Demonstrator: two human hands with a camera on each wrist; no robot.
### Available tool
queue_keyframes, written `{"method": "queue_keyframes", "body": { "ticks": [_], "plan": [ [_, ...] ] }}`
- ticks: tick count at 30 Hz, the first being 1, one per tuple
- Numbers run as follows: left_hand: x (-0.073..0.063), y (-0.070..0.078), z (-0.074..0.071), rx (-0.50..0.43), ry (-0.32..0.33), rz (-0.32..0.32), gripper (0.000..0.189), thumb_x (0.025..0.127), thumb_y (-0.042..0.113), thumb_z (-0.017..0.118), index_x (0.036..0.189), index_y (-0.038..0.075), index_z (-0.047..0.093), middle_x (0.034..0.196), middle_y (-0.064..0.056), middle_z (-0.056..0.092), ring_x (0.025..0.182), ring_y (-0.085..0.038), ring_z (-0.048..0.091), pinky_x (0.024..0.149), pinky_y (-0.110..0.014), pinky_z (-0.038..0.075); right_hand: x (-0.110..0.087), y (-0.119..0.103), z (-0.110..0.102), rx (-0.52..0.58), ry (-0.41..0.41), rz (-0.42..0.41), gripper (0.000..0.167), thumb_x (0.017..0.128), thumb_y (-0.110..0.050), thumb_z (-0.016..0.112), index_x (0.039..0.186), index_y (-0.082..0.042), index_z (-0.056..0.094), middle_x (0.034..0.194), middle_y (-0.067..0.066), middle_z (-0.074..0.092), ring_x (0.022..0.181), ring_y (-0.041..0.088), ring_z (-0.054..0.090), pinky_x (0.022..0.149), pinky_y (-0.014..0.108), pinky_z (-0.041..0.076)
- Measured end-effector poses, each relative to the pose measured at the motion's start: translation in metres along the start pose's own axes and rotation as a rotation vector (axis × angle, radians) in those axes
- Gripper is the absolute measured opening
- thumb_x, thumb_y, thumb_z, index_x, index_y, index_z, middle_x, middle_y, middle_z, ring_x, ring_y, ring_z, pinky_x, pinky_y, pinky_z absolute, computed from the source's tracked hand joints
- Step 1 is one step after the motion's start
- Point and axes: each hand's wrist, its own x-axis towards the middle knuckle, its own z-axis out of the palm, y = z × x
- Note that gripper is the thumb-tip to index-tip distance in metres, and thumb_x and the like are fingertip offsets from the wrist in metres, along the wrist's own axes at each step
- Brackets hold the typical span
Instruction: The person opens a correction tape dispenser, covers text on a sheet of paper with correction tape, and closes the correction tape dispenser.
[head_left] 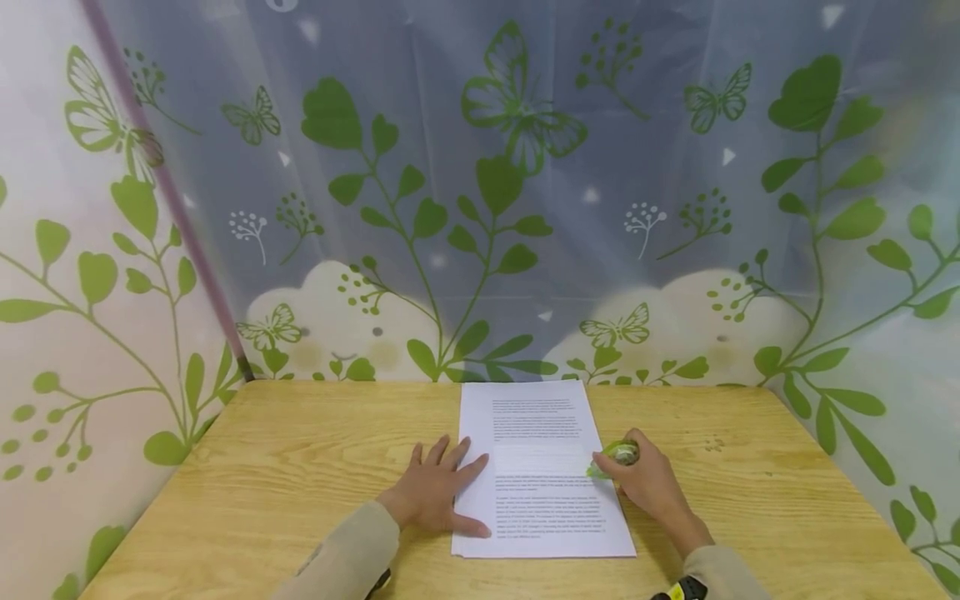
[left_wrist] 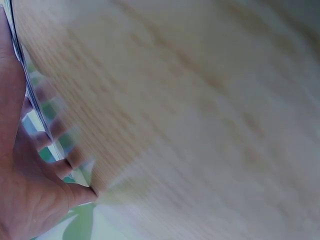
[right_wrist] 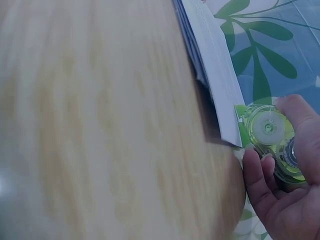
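A stack of printed paper (head_left: 547, 517) lies on the table, its top sheet carrying blocks of text with a blank white band across the middle. My left hand (head_left: 441, 490) rests with spread fingers on the stack's left edge and the tabletop beside it. In my right hand (head_left: 654, 483) I grip a green, see-through correction tape dispenser (head_left: 621, 454), its tip at the sheet's right side, level with the white band's lower edge. The right wrist view shows the round reel inside the correction tape (right_wrist: 268, 127), with thumb and fingers around its body. There, its tip meets the paper's edge (right_wrist: 220, 75).
The wooden table (head_left: 300, 458) has a light grain and extends to both sides of the paper. Behind it hangs a curtain (head_left: 420, 208) with green leaves and butterflies, touching the table's far edge. A dark band with a yellow part (head_left: 684, 589) sits at the right wrist.
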Motion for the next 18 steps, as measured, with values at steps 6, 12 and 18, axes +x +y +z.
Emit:
{"method": "queue_keyframes", "body": {
  "ticks": [6, 12, 18],
  "plan": [
    [0.0, 0.001, -0.001, 0.007, 0.0, 0.004, 0.102, 0.072, 0.086, 0.044, 0.152, 0.025, 0.026, 0.156, -0.013, 0.019, 0.139, -0.045, 0.015, 0.101, -0.069, 0.015, -0.001, 0.002, -0.002, 0.008, 0.013, 0.002, 0.041, 0.086, -0.031, 0.073, 0.093, -0.004, 0.042, 0.082, 0.01, 0.058, 0.059, 0.017, 0.058, 0.052, 0.029, 0.049],
    [-0.001, 0.002, -0.002, 0.006, -0.003, 0.005, 0.103, 0.071, 0.086, 0.044, 0.152, 0.025, 0.027, 0.156, -0.014, 0.02, 0.139, -0.045, 0.016, 0.101, -0.069, 0.015, -0.003, 0.013, -0.005, 0.162, 0.026, 0.043, 0.048, 0.087, -0.04, 0.069, 0.101, -0.002, 0.044, 0.081, 0.01, 0.059, 0.063, 0.018, 0.06, 0.058, 0.028, 0.052],
    [-0.001, 0.002, -0.001, 0.004, -0.005, 0.002, 0.103, 0.071, 0.086, 0.043, 0.152, 0.025, 0.026, 0.156, -0.014, 0.019, 0.139, -0.045, 0.015, 0.102, -0.069, 0.015, -0.006, 0.023, -0.015, 0.413, 0.103, 0.14, 0.06, 0.09, -0.053, 0.058, 0.114, -0.001, 0.043, 0.075, 0.007, 0.056, 0.065, 0.017, 0.062, 0.065, 0.027, 0.052]
  ]
}}
